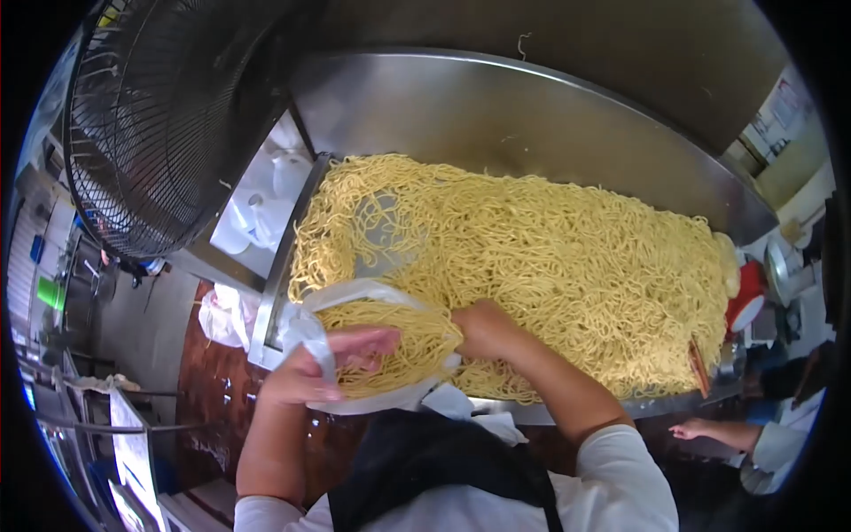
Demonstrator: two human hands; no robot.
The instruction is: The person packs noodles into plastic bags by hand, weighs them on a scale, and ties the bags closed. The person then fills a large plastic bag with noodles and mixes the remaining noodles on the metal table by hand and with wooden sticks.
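Passage above noodles (567,266); steel panel (496,111) blocks bench's (277,293) back edge; fan (160,133) beyond back left corner; chopsticks (698,366) front right.

text: none readable | labels, brands, numbers, signs: none readable

I'm in a white shirt (612,483), short sleeves (620,457) showing plain and loose, black apron (443,465) across my front, dark strap (551,504) over the white, left hand (328,365) and right hand (483,330) bare.
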